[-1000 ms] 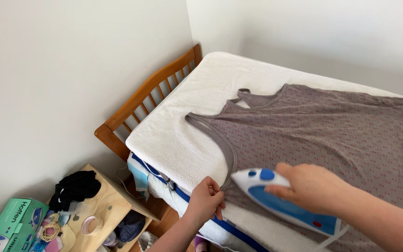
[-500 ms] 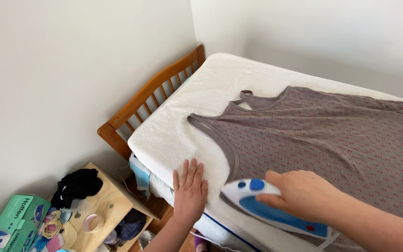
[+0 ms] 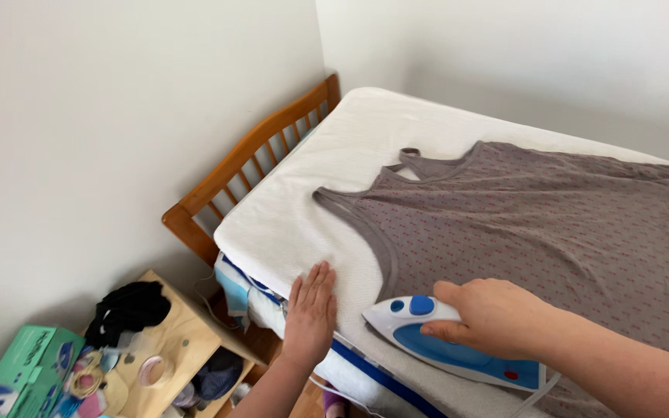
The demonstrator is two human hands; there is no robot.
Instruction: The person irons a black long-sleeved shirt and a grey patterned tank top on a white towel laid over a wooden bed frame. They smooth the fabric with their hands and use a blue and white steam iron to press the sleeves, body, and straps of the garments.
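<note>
Clutter covers a low pale wooden side table [image 3: 183, 329] at far left: a green cardboard box [image 3: 21, 371], a black cloth [image 3: 129, 308]. Beside it, the left hand [image 3: 311, 313] lies open and flat on the white padded bed cover [image 3: 303, 209] near its edge, seemingly steadying it. The right hand [image 3: 493, 316] grips a white-and-blue steam iron [image 3: 447, 344], just beside the grey dotted sleeveless top [image 3: 536, 224] spread flat. Bare cover lies toward the wooden headboard [image 3: 249, 159].
</note>
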